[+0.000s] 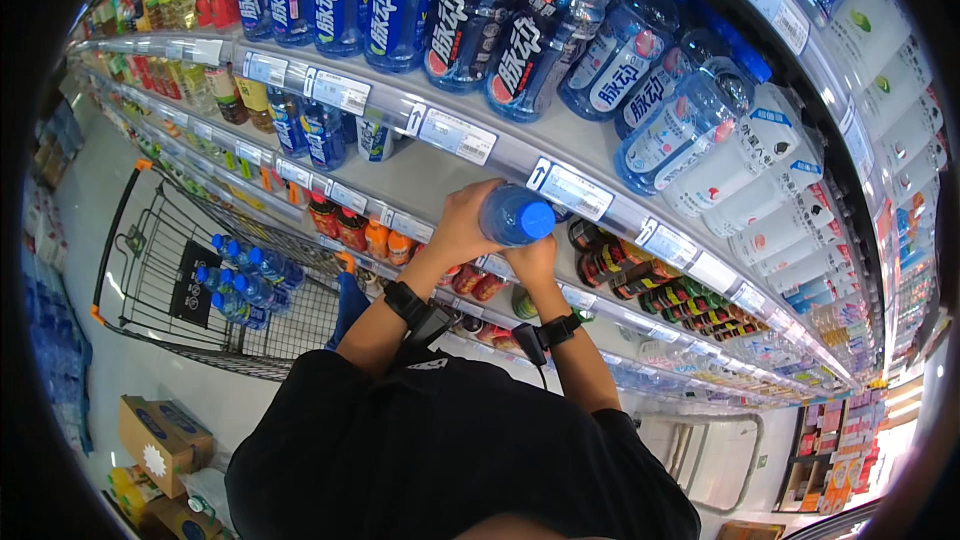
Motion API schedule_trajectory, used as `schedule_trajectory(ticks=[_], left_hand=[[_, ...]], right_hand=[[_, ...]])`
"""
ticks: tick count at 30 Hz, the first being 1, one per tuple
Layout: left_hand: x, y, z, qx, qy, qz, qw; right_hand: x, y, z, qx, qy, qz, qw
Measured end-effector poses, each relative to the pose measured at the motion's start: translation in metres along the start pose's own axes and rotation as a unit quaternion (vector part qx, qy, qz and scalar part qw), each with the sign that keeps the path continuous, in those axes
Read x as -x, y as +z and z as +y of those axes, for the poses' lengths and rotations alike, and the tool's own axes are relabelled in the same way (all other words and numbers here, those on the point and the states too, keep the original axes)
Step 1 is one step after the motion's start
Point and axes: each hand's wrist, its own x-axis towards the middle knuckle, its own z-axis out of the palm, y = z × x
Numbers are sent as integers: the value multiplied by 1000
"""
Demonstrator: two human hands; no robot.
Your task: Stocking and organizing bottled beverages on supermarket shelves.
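A blue plastic drink bottle [501,214] with a blue cap is held upright between my two hands, cap towards the camera, at a middle shelf. My left hand [463,223] wraps the bottle's left side. On its lower right, my right hand [531,259] touches the bottle; its fingers are partly hidden. Several blue drink bottles [324,133] stand on the same shelf, left of my hands. On the shelf above, more large bottles [395,11] stand in a row behind price labels [456,133].
A wire shopping cart [289,319] with several blue-capped bottles [255,270] stands at the left. Cardboard boxes [161,439] lie on the floor at lower left. Shelf edges run close above and below my hands. Cans [622,262] fill the shelf to the right.
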Motion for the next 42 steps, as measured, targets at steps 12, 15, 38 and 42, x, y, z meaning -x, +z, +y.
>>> schedule_trajectory(ticks=[12,15,38,42], left_hand=[[-32,18,-33,-124,-66,-54,989],[-41,19,-70,4,-105,-70,992],[-85,27,-159,-118,-84,-81,986],[-72,10,-160,-80,-79,-43,993]], right_hand=[[-31,-10,12,7,84,-82,993],[-39,1,15,-8,13,-51,999],[-89,103,86,307,-146,80,937],[-81,105,75,228,-99,62,967]])
